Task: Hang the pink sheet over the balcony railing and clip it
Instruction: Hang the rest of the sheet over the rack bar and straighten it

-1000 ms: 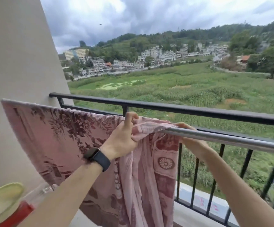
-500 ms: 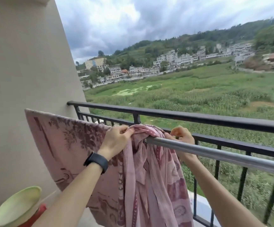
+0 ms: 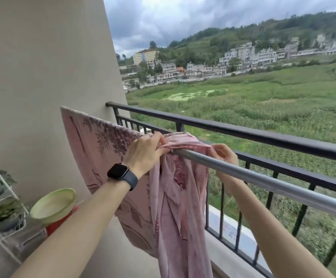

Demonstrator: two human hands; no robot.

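The pink sheet point(image 3: 107, 145), printed with dark flowers, hangs over a silver rail point(image 3: 263, 177) that runs just inside the black balcony railing point(image 3: 263, 135). Its left part lies spread flat, while its right part is bunched and hangs in folds point(image 3: 179, 207). My left hand point(image 3: 145, 151), with a dark watch on the wrist, pinches the bunched cloth on top of the rail. My right hand point(image 3: 223, 152) reaches under the rail and grips the sheet's edge on the far side. No clip is visible.
A beige wall point(image 3: 42, 67) closes the balcony's left end. At the lower left stand a white wire rack with plants point(image 3: 0, 201) and a pale green basin point(image 3: 52, 205) on something red. Beyond the railing lie fields and buildings.
My view has turned left and the rack has come into sight. Both hands have moved closer together on the bunched cloth at the rail, and the sheet's right part is gathered more tightly.
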